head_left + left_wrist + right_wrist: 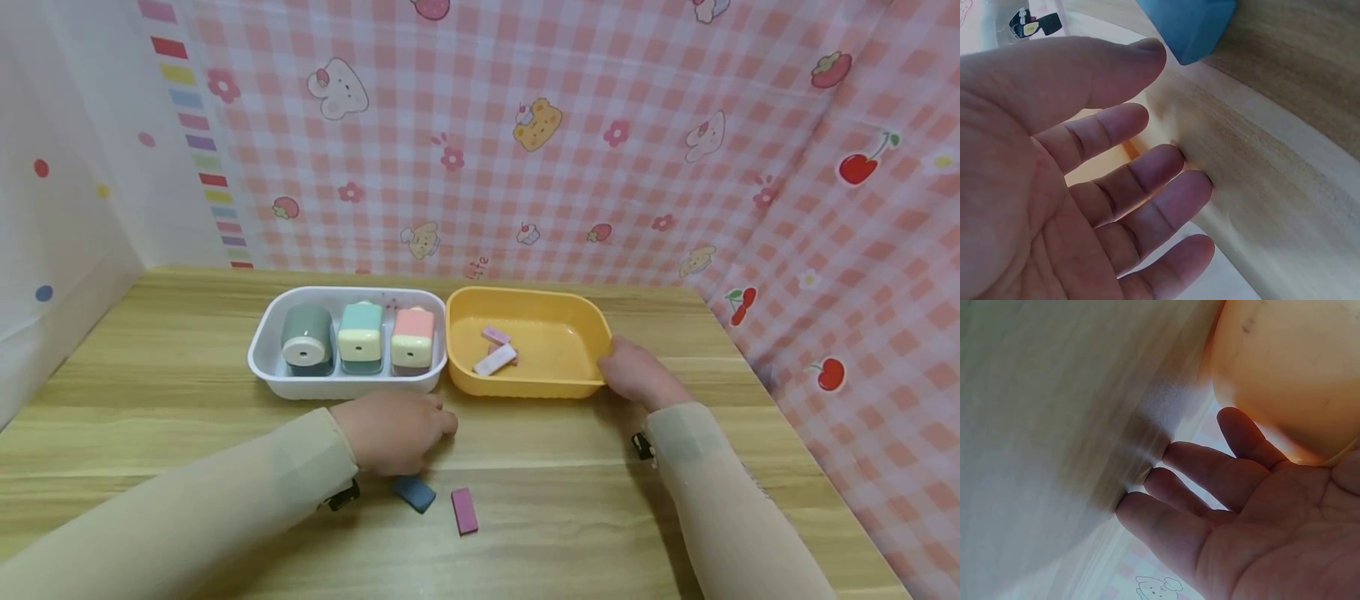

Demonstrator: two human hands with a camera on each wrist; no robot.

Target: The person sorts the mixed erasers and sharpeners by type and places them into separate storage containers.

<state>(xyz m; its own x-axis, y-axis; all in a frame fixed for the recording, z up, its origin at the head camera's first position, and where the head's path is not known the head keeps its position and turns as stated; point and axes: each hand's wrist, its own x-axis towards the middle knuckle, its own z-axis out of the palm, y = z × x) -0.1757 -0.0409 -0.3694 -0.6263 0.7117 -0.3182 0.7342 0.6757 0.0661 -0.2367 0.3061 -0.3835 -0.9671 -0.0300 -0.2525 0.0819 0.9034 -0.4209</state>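
My left hand (397,429) hovers low over the table in front of the white tray (345,387), fingers loosely bent and nothing between them. Close to its thumb in the left wrist view is a blue eraser (1194,28), lying on the table beside a dark pink eraser (464,511). At the far right end of the yellow tray (525,386), my right hand (643,375) holds the tray's rim. Its thumb is mostly hidden behind the wall, and its other fingertips (1132,506) rest on the tabletop. Inside the yellow tray lie a white eraser (495,360) and pinkish ones.
The white tray holds a grey-green pencil sharpener (307,329), a mint one (361,333) and a pink one (413,333). Both trays stand side by side near the back of the wooden table (555,508). Patterned cloth (487,108) hangs behind and to the right.
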